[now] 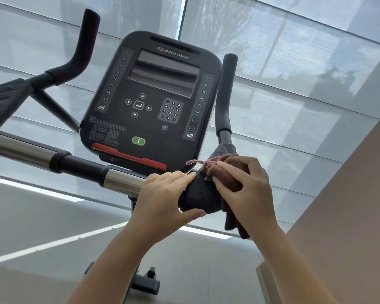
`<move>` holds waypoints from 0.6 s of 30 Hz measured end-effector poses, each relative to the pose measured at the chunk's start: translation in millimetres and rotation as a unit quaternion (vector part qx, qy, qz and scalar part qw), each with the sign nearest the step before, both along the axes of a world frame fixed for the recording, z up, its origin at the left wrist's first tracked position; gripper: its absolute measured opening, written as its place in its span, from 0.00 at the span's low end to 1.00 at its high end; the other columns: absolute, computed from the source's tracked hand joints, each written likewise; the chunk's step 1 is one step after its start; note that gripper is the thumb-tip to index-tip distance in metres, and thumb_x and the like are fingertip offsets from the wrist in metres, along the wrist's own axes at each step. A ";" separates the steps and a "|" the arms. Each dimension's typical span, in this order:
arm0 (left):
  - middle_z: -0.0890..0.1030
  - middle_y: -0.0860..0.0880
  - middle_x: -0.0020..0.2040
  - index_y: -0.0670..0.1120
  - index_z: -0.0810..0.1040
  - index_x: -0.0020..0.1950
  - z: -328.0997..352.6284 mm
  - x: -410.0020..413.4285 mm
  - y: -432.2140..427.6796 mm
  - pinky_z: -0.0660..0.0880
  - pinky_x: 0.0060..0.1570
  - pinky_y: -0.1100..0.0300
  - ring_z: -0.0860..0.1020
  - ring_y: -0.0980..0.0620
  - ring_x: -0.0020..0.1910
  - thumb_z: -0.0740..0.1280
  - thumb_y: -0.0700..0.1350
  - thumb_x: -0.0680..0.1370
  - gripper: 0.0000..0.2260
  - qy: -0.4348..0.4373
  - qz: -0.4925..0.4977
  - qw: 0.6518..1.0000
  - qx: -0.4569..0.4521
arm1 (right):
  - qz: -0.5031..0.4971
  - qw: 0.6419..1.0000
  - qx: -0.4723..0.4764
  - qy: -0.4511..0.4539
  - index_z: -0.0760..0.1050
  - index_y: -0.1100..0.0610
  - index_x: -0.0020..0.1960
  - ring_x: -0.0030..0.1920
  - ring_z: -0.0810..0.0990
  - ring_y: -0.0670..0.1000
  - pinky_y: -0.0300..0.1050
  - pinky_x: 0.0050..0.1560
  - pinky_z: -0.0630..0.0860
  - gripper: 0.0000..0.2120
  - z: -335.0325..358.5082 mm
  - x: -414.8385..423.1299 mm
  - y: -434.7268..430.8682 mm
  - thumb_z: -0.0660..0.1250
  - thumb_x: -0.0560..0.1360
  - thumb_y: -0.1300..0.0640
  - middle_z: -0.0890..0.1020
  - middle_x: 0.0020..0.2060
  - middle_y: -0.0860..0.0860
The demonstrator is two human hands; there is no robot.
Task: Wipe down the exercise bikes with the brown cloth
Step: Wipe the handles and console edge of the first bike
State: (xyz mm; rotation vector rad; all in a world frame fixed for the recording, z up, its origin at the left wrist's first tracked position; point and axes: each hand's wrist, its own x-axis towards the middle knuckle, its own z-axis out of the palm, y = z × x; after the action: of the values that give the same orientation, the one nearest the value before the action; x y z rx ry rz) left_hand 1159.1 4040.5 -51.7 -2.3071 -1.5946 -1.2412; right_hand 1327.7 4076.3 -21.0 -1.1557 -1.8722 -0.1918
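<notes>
View: head camera.
Left grip (pixel 165 194): I am clasping the black handlebar joint (pixel 199 197), fingers above, thumb beneath.
Right grip (pixel 248 189): I am clutching the brown cloth (pixel 227 170), pressing it against that joint's right side.
Exercise bike console (pixel 151 95): facing me, just above both grips.

Translucent blinds (pixel 294 73) glowing from nine to two o'clock, beige wall (pixel 349 194) slanting at four, window post (pixel 182 18) rising at twelve.

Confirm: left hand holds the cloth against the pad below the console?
No. The head view shows the cloth in the right hand, not the left, held against the pad below the console. The left hand grips the pad itself.
</notes>
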 end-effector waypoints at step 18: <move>0.82 0.50 0.47 0.43 0.78 0.58 -0.1 0.1 0.6 0.64 0.46 0.57 0.79 0.48 0.45 0.70 0.60 0.62 0.30 -0.004 0.003 1.000 0.002 | 0.035 0.999 0.014 0.018 0.81 0.50 0.53 0.52 0.73 0.52 0.38 0.54 0.72 0.12 -15.0 7.1 -15.1 0.70 0.69 0.53 0.76 0.52 0.49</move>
State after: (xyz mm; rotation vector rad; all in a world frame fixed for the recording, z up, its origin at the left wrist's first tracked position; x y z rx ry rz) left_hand 1159.2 4041.1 -51.9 -2.2952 -1.5990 -1.2540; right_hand 1334.8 4061.2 -36.1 -1.0670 -1.8689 -0.1573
